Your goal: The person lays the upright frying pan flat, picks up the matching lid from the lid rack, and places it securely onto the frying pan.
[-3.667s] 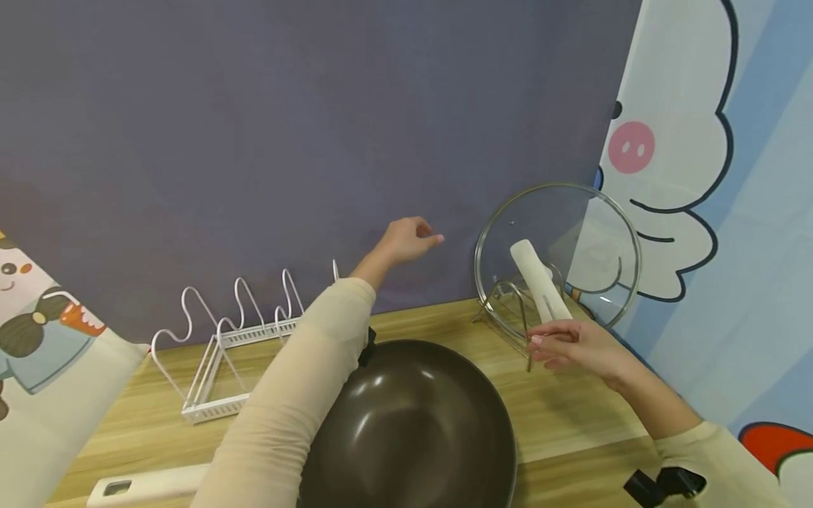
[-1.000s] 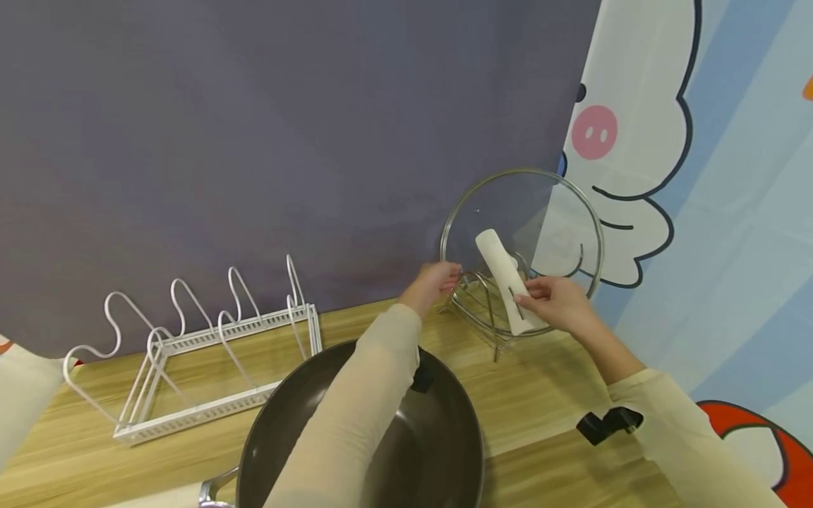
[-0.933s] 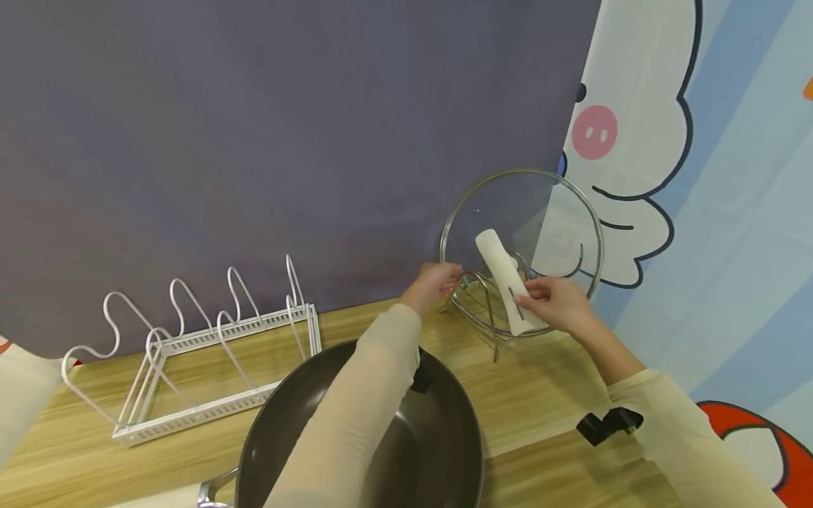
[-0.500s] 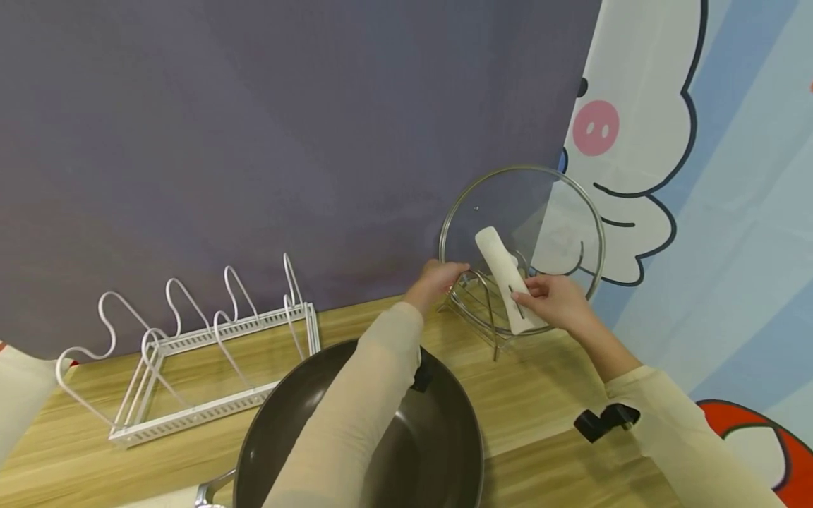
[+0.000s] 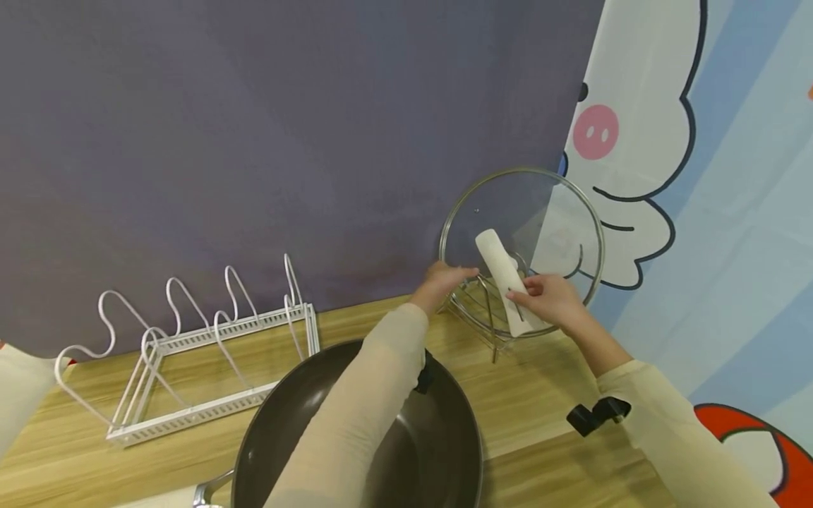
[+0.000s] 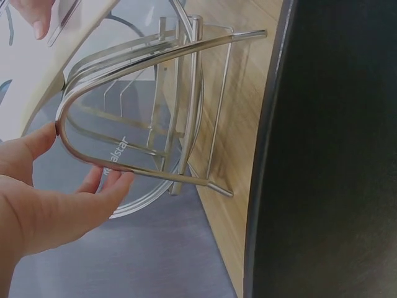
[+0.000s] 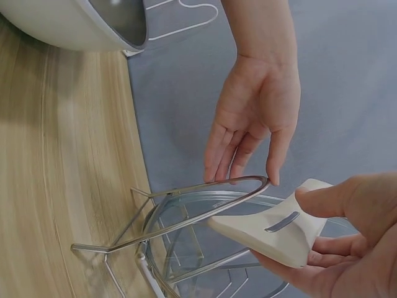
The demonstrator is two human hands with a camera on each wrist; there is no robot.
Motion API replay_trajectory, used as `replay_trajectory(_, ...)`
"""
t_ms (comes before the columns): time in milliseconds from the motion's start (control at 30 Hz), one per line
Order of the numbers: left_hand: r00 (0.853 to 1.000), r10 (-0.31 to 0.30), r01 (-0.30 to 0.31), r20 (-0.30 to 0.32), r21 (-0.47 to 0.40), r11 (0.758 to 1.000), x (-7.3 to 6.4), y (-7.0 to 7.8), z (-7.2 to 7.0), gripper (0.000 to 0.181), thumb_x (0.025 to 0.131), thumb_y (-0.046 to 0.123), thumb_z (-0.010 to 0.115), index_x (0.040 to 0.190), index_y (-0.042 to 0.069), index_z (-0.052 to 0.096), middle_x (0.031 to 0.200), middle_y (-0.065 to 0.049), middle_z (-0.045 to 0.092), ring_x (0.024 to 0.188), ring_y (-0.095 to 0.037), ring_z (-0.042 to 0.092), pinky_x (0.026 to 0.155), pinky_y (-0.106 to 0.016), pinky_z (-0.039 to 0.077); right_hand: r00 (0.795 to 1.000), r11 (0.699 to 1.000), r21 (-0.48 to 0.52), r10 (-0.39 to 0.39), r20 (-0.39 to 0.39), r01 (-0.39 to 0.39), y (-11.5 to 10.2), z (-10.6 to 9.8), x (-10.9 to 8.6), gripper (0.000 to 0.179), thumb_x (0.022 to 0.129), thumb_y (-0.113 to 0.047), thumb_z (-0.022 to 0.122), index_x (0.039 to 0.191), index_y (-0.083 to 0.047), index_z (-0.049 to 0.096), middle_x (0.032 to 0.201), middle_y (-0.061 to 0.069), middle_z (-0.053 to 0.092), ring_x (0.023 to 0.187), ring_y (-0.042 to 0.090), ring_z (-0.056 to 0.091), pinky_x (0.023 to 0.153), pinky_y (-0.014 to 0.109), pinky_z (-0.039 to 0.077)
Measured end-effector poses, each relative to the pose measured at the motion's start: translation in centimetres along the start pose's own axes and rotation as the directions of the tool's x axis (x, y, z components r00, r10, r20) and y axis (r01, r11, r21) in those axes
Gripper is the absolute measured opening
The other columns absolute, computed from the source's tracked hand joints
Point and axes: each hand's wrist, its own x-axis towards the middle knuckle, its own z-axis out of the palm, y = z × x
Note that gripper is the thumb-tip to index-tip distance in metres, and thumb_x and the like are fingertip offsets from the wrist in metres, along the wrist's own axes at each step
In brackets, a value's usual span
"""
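Note:
A large glass pot lid (image 5: 546,212) with a metal rim stands on edge in a small metal lid rack (image 5: 492,321). Its long white handle (image 5: 497,257) faces me and has a dark slot. My right hand (image 5: 555,300) pinches the handle's lower part, thumb in front and fingers behind, as the right wrist view shows. My left hand (image 5: 438,284) holds the rack's front wire loop (image 6: 139,171). In the left wrist view its thumb touches the top of the bend and its fingertips lie along the side wire. The rack's feet sit on the wooden surface.
A dark-lined wok (image 5: 438,451) with a pale handle (image 5: 165,497) sits in front, partly under my left sleeve. A white wire rack (image 5: 203,413) stands to the left. Behind hangs a grey curtain (image 5: 254,141); a cartoon-printed cloth (image 5: 749,247) hangs at right.
Since the oldest frame, my left hand has come right and down onto the lid rack, and my right hand has taken hold of the lid's handle. Recently my left thumb shifted onto the loop's top.

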Motion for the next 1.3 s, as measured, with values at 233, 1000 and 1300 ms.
replay_trajectory(233,1.000,0.018,-0.018,0.006,-0.018,1.000,-0.2,0.3,0.1,0.080,0.087,0.034,0.069,0.147,-0.003,0.030,0.152,-0.018,0.037,0.142,-0.035,0.034,0.118,-0.043,0.029,1.000,1.000,-0.003,0.010,0.020,-0.010,0.2,0.0,0.3,0.053,0.095,-0.035,0.057,0.123,0.010,0.057,0.118,0.034,0.061,0.097,0.042,0.065,0.071,0.041,0.056)
replay_trajectory(1000,0.996,0.065,-0.061,-0.057,0.074,0.995,0.3,0.4,1.0,0.077,0.086,0.035,0.069,0.143,-0.005,0.036,0.149,-0.021,0.040,0.138,-0.037,0.039,0.116,-0.043,0.033,0.991,0.990,0.093,0.100,0.090,-0.108,0.3,0.2,1.7,0.059,0.098,-0.037,0.051,0.133,0.010,0.049,0.120,0.032,0.060,0.092,0.032,0.065,0.066,0.033,0.053)
replay_trajectory(1300,0.995,0.062,-0.057,-0.081,0.062,0.996,0.0,0.5,1.2,0.078,0.085,0.033,0.070,0.142,-0.007,0.037,0.148,-0.024,0.040,0.137,-0.039,0.040,0.116,-0.046,0.033,0.994,0.991,0.092,0.088,0.062,-0.094,0.1,0.1,1.8,0.055,0.097,-0.035,0.053,0.129,0.010,0.053,0.115,0.033,0.062,0.086,0.032,0.066,0.065,0.034,0.054)
